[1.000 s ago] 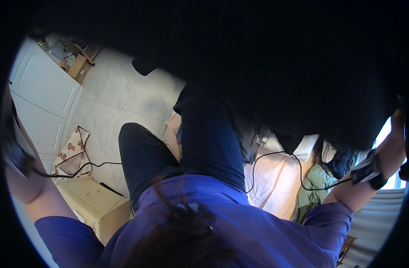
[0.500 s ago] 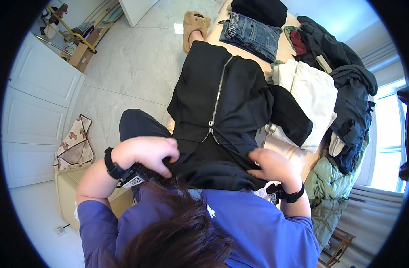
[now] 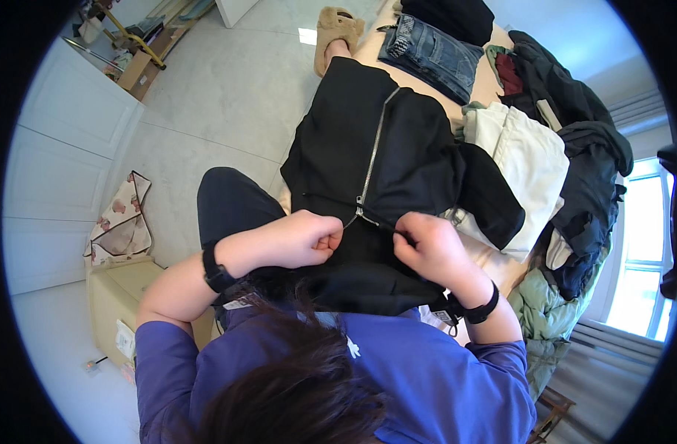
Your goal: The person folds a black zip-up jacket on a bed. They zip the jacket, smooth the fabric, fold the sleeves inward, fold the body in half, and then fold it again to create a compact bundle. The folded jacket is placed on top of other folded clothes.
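Observation:
A black zip-up jacket (image 3: 420, 152) lies spread over my lap, its silver zipper (image 3: 374, 148) running down the middle with the slider near my hands. Below the slider the two front edges part in a small V. My left hand (image 3: 316, 238) is closed in a fist on the left edge of that opening. On the opposite edge, my right hand (image 3: 431, 240) pinches the black fabric. Part of the jacket nearest my body is bunched, and the exact fold inside each hand is hidden.
Folded blue jeans (image 3: 435, 63) and white folded clothing (image 3: 523, 159) lie on the bed to the right. Beyond them are piled dark garments (image 3: 586, 181) and a green puffy one (image 3: 553, 296). A beige box (image 3: 116, 296) stands at left. A furry brown slipper (image 3: 337, 33) is on my foot.
Both hands have moved up and inward toward the zipper slider. My left fingers, loosely curled before, are now closed on the jacket's edge. The view has shifted slightly.

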### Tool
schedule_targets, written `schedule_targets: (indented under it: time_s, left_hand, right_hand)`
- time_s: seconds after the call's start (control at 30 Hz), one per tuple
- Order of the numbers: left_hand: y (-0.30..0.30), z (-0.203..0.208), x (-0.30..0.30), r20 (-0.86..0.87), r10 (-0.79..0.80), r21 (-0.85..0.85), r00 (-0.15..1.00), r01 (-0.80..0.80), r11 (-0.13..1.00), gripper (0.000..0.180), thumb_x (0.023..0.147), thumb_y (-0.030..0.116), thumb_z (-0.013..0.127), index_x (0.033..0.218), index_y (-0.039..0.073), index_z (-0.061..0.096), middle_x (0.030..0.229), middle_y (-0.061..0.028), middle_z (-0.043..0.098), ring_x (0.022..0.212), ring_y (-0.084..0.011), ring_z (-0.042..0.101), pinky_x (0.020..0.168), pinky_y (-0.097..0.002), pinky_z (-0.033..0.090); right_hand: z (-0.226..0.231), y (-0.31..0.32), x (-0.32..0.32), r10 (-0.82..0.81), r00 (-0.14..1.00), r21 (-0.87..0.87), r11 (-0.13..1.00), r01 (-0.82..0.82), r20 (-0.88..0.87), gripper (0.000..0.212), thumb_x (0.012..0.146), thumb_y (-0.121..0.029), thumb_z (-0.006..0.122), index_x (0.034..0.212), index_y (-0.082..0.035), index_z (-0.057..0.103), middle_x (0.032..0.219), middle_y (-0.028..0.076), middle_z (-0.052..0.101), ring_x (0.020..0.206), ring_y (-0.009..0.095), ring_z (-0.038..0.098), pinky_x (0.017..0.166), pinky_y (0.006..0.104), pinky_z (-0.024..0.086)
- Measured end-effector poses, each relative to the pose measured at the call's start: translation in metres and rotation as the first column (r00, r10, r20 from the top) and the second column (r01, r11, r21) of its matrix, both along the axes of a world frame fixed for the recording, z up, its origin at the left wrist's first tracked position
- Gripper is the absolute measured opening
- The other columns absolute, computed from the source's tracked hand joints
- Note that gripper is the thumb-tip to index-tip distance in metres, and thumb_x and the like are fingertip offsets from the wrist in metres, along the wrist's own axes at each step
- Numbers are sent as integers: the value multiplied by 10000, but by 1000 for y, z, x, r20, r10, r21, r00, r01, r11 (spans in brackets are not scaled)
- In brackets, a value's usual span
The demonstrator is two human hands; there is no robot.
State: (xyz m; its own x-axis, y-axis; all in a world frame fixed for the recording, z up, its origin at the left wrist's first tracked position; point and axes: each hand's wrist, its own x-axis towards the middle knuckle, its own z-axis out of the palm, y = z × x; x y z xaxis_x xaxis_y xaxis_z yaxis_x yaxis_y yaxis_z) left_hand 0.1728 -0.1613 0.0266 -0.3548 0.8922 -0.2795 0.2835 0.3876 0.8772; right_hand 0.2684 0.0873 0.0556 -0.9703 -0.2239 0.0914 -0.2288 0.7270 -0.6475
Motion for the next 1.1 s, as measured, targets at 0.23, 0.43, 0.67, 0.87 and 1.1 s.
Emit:
schedule_targets:
  time_s: [0.23,0.43,0.67,0.87,1.1]
  left_hand:
    - [-1,1,-1,241,-83,48,967,73,996,109,857,39,657,912,32,564,710,14,585,645,-39,528,599,-208,454]
    - [-5,-27,5,395,6,18,919,-14,1000,230,834,9,701,927,39,492,764,-25,624,687,-56,572,623,-207,473]
    - [-12,-47,10,689,128,-13,714,-165,986,421,796,32,744,1063,21,420,846,-83,652,750,-108,613,675,-234,494]
    - [-9,-43,4,686,204,-94,698,-192,977,283,902,54,613,1095,43,406,888,-109,665,705,-109,601,643,-233,497]
    - [4,-34,3,-5,259,15,966,-259,966,427,805,123,723,1100,66,420,828,-70,529,686,-154,550,614,-291,481]
  right_hand:
    - [5,-11,-2,219,932,-228,961,-155,288,281,713,-101,733,865,-49,503,787,103,538,805,299,563,719,369,459]
    - [-11,-29,26,-185,983,38,982,185,-1,284,682,8,657,956,-16,585,795,134,580,778,345,581,724,429,485]
    - [-18,-31,29,334,909,443,874,-199,-250,416,732,-111,576,1126,15,622,766,45,473,699,191,511,635,300,457]
    - [-8,-22,15,411,903,334,839,-430,129,373,786,-98,579,1145,-14,632,862,78,556,787,260,572,699,351,485]
    - [12,-18,-9,312,948,78,948,-308,-61,173,761,-88,658,916,-26,616,908,116,591,841,315,578,749,407,479]
